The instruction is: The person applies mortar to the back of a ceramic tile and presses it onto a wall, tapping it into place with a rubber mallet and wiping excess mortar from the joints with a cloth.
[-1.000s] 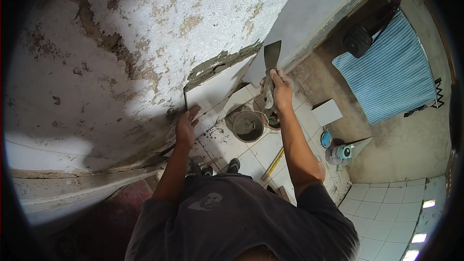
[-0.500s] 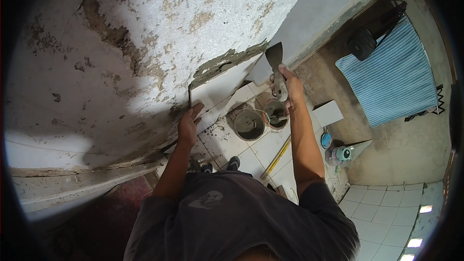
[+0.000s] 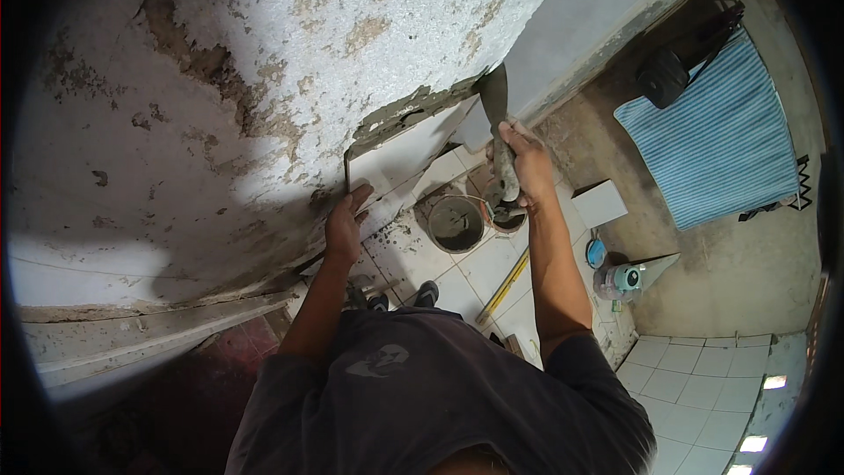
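My right hand is closed round the handle of a putty knife with a wide, dark blade. The blade points away from me, its edge against the wall at the far end of a grey mortar strip. Below that strip a white tile stands against the wall. My left hand lies at the tile's near end, fingers stretched out and touching it. On the floor beneath are a bucket of wet grey mortar and a smaller bucket, partly hidden by my right hand and the knife handle.
The wall is white with flaking plaster. On the tiled floor to the right lie a yellow level-like bar and a loose white tile. A clear jug with a teal lid stands beyond. A blue striped cloth hangs at far right.
My right hand has turned the putty knife and moved its blade up and left, onto the wall by the mortar's far end. My left hand has hardly moved.
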Action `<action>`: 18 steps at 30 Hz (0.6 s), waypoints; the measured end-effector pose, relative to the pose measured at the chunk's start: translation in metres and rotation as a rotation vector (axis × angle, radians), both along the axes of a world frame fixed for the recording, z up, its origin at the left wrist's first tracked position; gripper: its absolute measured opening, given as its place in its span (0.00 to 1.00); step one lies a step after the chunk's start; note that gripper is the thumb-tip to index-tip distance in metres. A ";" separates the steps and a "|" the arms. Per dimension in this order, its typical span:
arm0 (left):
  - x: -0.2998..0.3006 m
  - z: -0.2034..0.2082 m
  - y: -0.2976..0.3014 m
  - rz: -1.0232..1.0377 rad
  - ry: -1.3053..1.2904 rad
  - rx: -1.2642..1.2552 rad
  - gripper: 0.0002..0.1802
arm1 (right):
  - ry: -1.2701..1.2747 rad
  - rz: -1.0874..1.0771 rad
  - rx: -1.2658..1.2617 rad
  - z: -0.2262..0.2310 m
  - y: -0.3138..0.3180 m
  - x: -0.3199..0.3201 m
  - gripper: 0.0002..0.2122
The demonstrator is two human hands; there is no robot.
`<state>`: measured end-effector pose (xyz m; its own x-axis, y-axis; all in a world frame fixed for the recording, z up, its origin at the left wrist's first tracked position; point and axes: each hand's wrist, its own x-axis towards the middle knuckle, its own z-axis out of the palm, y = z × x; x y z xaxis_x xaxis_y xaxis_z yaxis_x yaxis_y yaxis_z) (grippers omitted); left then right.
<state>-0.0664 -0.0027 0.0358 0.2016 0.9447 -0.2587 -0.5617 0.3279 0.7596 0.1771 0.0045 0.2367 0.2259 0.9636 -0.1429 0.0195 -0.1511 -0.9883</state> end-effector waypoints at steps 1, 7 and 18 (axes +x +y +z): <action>0.000 0.000 0.000 0.005 -0.008 -0.007 0.27 | 0.002 -0.001 -0.001 -0.002 -0.002 -0.004 0.12; -0.002 -0.007 0.002 -0.007 -0.023 0.020 0.27 | 0.066 0.081 0.009 -0.013 -0.017 -0.034 0.13; -0.002 -0.008 0.002 -0.017 -0.014 0.028 0.26 | 0.116 0.156 0.077 -0.027 -0.044 -0.097 0.16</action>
<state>-0.0681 -0.0003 0.0282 0.2217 0.9477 -0.2295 -0.5670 0.3168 0.7604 0.0800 -0.0390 0.2098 0.0596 0.9947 -0.0839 -0.0775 -0.0792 -0.9938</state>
